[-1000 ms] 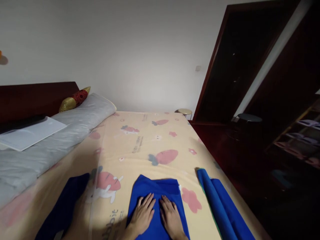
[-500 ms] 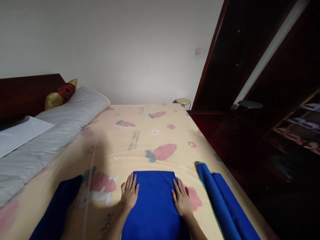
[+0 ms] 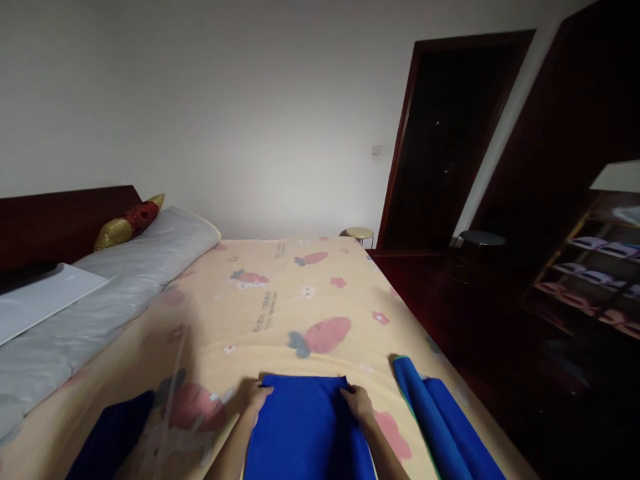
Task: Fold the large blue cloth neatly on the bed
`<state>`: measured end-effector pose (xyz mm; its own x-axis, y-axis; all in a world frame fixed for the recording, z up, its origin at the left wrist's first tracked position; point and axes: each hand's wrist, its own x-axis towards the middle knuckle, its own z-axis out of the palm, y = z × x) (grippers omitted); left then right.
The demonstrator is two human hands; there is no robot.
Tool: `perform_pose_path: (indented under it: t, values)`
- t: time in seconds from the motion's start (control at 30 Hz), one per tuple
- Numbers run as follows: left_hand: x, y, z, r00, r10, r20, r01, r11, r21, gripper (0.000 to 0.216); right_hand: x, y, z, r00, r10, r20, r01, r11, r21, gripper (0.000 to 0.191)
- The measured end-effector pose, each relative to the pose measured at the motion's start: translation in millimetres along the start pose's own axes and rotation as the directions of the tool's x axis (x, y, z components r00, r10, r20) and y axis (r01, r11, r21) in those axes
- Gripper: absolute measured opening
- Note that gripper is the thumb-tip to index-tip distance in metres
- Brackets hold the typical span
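Observation:
A folded bright blue cloth [image 3: 305,427] lies on the yellow carrot-print bedsheet [image 3: 280,313] at the near edge. My left hand [image 3: 255,395] grips the cloth's far left corner. My right hand [image 3: 357,401] grips its far right corner. Both hands have their fingers curled around the far edge of the cloth.
A second blue cloth [image 3: 440,420] lies rolled at the bed's right edge. A dark navy cloth [image 3: 113,443] lies at the near left. A grey pillow [image 3: 100,287], a white sheet of board [image 3: 40,297] and a red-gold cushion [image 3: 131,220] sit by the headboard. Dark shelves [image 3: 590,267] stand at right.
My hands slid from the sides of the blue cloth forward to its far corners and closed on them. The camera tilted up a little.

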<state>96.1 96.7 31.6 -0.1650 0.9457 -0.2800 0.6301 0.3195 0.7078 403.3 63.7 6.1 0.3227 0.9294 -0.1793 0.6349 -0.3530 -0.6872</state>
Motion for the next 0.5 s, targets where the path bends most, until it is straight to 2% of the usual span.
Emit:
perform_pose_path:
  t: [0.23, 0.33, 0.37, 0.43, 0.47, 0.5]
  values:
    - [12, 7, -17, 0.982, 0.127, -0.142, -0.131, 0.991, -0.022, 0.024, -2, -5, -14, 0.989, -0.101, -0.106, 0.103, 0.995, 0.007, 0.035]
    - [0, 8, -20, 0.955, 0.157, -0.253, -0.156, 0.987, 0.023, 0.025, -17, -2, -15, 0.979, -0.093, -0.184, 0.088, 0.996, -0.033, 0.048]
    - [-9, 5, -16, 0.938, 0.174, -0.299, -0.168, 0.985, 0.045, 0.030, -26, 0, -12, 0.968, -0.117, -0.221, 0.106, 0.992, -0.061, 0.052]
    - [-34, -6, 2, 0.886, 0.289, -0.364, -0.255, 0.957, 0.139, 0.043, -47, 5, 2, 0.929, -0.246, -0.275, 0.213, 0.966, -0.144, 0.054]
    - [-48, -15, 16, 0.842, 0.398, -0.364, -0.334, 0.915, 0.227, 0.048, -59, 8, 13, 0.900, -0.341, -0.272, 0.297, 0.935, -0.191, 0.053]
    - [-62, -26, 33, 0.790, 0.532, -0.305, -0.439, 0.838, 0.324, 0.053, -71, 12, 26, 0.866, -0.436, -0.243, 0.384, 0.893, -0.233, 0.051]
